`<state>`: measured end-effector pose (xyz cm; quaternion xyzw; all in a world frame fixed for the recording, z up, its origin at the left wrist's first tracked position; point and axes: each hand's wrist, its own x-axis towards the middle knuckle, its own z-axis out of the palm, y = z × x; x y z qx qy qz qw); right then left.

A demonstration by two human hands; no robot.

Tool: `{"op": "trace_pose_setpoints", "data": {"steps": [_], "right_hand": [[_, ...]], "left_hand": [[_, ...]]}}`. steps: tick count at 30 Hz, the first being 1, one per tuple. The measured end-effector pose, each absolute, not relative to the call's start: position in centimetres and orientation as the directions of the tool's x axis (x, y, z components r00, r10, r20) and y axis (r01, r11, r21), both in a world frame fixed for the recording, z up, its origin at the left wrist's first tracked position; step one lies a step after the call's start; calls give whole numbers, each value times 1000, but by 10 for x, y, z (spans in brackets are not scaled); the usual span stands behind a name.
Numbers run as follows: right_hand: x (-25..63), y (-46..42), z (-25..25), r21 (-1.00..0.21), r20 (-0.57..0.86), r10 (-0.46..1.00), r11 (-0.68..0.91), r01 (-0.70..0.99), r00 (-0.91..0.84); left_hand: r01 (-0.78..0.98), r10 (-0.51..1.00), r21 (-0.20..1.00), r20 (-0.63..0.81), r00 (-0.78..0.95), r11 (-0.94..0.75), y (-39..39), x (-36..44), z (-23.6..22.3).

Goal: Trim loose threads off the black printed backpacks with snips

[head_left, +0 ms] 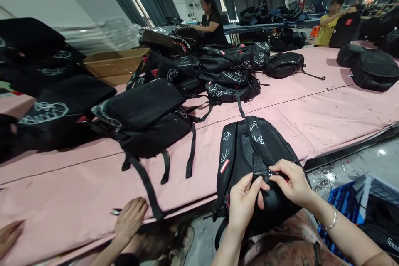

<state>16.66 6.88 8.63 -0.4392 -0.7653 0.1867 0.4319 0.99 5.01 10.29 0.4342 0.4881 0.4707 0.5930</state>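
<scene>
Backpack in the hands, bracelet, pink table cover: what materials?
Backpack: probably synthetic fabric, mostly matte black; its back panel shows mesh-like dimples.
Bracelet: likely polished metal, silvery with a bright glint.
Pink table cover: fabric or plastic sheet, dull; soft wrinkles leave it open.

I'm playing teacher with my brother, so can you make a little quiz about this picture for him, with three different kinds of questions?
1. True or false: the backpack at the left hand and right hand of the person wearing the camera is yellow.
2. On which of that person's wrists is the bracelet? A) left B) right
3. Fill in the colour: the table cover is ____.

Key: 1 false; 2 B; 3 pink.
</scene>
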Motion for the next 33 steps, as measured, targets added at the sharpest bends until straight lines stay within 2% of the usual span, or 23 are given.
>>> {"op": "trace_pose_setpoints", "data": {"steps": [7,10,15,20,24,27,30,33], "right_hand": [[177,68,76,-791,421,902,416,448,-95],[178,69,77,-774,423,896,435,460,-136],[178,70,76,-691,512,843,520,502,-167],[179,66,74,-727,524,843,516,453,-120],[184,62,75,-737,500,848,524,426,-178],[186,59,73,-827,471,879,470,307,-78],[184,60,69,-947,319,947,318,43,37],[176,63,64,-973,167,983,151,-176,-79]], "left_hand": [[-211,976,954,-202,77,214,58,13,99],[-190,980,962,-182,82,195,58,14,98],[-153,981,970,-179,75,189,54,17,100],[-122,983,977,-165,78,173,53,17,100],[-120,979,976,-165,121,180,53,18,100],[-298,965,923,-200,172,244,50,20,100],[-534,912,753,-222,344,385,45,26,96],[-556,786,615,-181,591,559,38,34,88]]}}
